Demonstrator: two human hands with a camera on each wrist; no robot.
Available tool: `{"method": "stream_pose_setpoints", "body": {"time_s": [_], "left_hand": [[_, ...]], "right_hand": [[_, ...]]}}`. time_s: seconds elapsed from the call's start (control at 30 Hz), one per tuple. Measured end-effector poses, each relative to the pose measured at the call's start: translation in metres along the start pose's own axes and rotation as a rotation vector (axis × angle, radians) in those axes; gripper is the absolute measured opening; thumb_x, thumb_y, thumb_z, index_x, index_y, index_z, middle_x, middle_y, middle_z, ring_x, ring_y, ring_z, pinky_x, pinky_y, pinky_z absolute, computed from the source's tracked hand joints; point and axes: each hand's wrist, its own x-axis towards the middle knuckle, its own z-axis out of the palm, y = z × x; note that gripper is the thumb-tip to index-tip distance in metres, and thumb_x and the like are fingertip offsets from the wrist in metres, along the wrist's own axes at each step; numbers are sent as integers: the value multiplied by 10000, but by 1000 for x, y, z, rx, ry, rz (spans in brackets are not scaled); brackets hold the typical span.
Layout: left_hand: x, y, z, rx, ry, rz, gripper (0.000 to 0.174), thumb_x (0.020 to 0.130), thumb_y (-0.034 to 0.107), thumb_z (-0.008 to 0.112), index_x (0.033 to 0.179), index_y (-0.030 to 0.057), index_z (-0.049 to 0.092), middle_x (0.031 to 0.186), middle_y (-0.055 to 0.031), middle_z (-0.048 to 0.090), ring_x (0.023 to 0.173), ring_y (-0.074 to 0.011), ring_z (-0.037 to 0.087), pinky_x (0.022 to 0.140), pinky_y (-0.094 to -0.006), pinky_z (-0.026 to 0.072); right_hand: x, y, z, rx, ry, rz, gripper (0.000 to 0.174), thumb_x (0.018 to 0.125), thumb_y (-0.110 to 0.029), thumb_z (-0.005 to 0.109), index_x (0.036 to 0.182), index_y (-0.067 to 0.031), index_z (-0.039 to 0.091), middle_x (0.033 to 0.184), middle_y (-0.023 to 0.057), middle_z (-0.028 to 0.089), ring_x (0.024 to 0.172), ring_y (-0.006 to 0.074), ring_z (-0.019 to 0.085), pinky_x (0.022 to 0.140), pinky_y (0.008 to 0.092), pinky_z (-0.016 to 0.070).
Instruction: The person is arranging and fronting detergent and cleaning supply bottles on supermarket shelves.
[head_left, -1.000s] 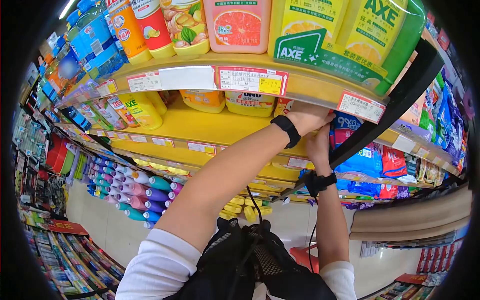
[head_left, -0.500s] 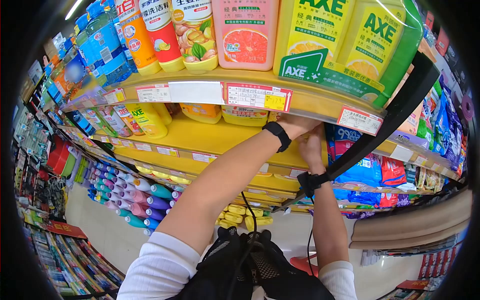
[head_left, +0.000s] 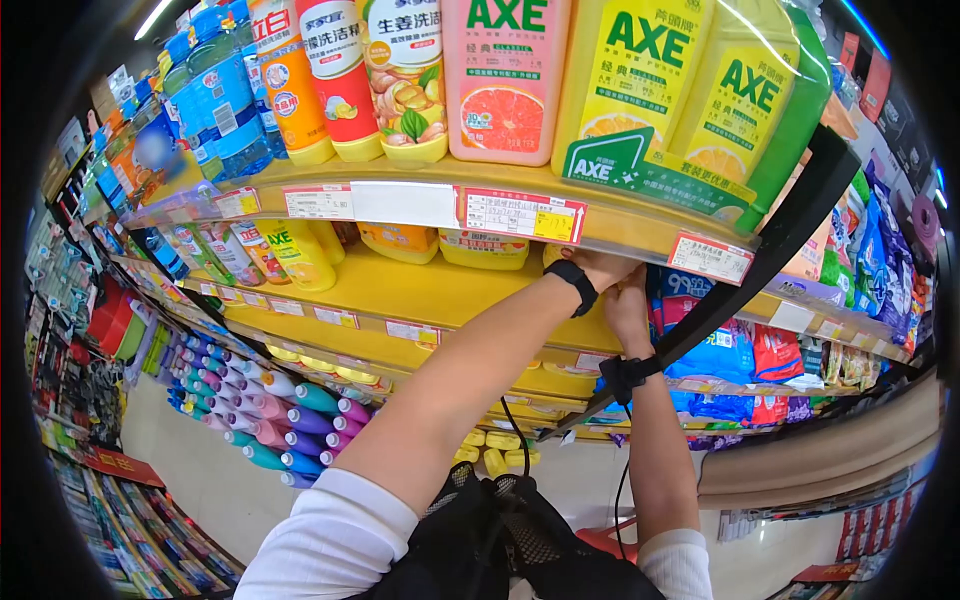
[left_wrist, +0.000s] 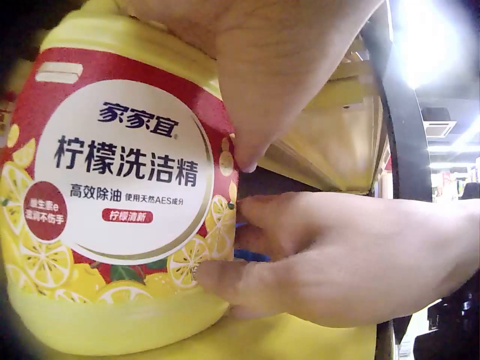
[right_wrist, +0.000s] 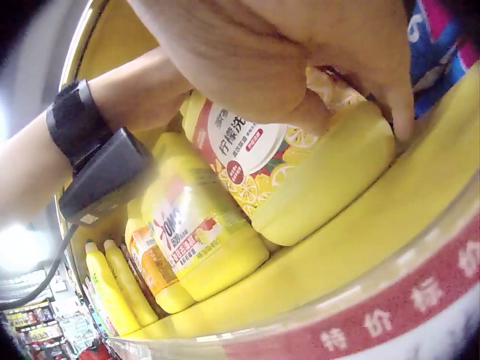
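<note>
A large yellow bottle of lemon dish soap (left_wrist: 127, 169), with a red and white label, stands on the lower yellow shelf (head_left: 440, 295). My left hand (head_left: 603, 268) reaches under the upper shelf and holds this bottle at its top; its fingertips are mostly hidden. In the left wrist view, my right hand (left_wrist: 337, 259) grips the bottle's lower side, thumb on the label and fingers round the side. The right wrist view has that right hand (right_wrist: 300, 60) over the bottle's end, fingertips near the shelf. A yellow dish soap bottle (right_wrist: 199, 225) stands beside it.
Above, the upper shelf's price-tag edge (head_left: 400, 203) overhangs my hands, with AXE bottles (head_left: 635, 90) on top. A black upright post (head_left: 770, 270) and blue detergent bags (head_left: 715, 335) are on the right. Several coloured bottles (head_left: 270, 430) stand on the floor at lower left.
The shelves sit lower in the head view than before. My right hand has shifted slightly left, away from the black post. Both hands stay at the bottle under the upper shelf.
</note>
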Motion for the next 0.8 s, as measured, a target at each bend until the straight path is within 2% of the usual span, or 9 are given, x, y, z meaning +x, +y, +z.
{"method": "stream_pose_setpoints", "body": {"time_s": [0.07,0.13,0.2,0.23,0.3,0.37,0.43,0.63,0.8], "left_hand": [[-6,0,-1,9,8,-6,298,875,253,628,1091,48,647,1036,-191,666,908,-395,630,782,-475,507],[-21,0,-6,123,64,59,296,877,239,616,1095,42,643,1066,-215,654,948,-411,617,812,-494,493],[-50,7,-33,220,-149,81,371,875,262,623,1177,46,620,1185,-205,624,1104,-399,577,958,-493,449],[-72,7,-43,380,1,189,436,884,305,627,1236,49,595,1290,-187,574,1226,-379,510,1056,-489,375],[-105,-3,-74,474,-177,49,523,905,370,619,1294,29,544,1359,-183,518,1310,-334,439,1099,-510,308],[-143,-30,-96,495,-264,-166,510,913,350,642,1284,17,535,1304,-175,533,1253,-342,461,1046,-520,332],[-169,-57,-119,438,-28,-173,463,900,298,669,1242,8,550,1218,-191,580,1149,-365,522,971,-474,404],[-207,-104,-161,354,148,-442,223,875,205,680,853,-8,618,903,-201,627,796,-386,595,721,-453,494],[-216,-120,-158,412,235,-450,171,831,130,704,780,-1,606,854,-172,598,811,-364,569,735,-457,475]], "right_hand": [[-5,1,0,45,21,-86,650,871,15,561,1453,50,272,1476,283,334,1394,436,294,1162,396,251],[-11,7,0,-51,7,-182,701,908,-39,544,1491,78,172,1513,338,264,1395,465,295,1141,400,293],[-27,-2,-1,57,10,-150,672,923,-43,534,1491,73,192,1488,340,304,1387,456,313,1144,406,289],[-35,1,-2,43,-27,-55,656,923,-34,535,1484,71,211,1467,336,335,1373,441,348,1135,407,307],[-41,7,-2,77,-41,44,645,916,-32,557,1470,70,242,1433,321,385,1338,412,413,1110,408,345],[-43,10,-1,163,0,59,654,903,-45,597,1454,71,265,1407,297,425,1297,385,472,1081,408,387],[-39,20,4,174,15,135,688,865,-12,646,1451,24,287,1388,230,463,1245,322,512,1052,370,404],[-23,18,11,127,85,132,828,824,-70,731,1503,-39,258,1392,160,491,1227,257,531,994,363,446],[-30,4,10,87,104,204,827,833,-108,737,1506,-31,262,1367,166,509,1220,251,528,965,357,454]]}}
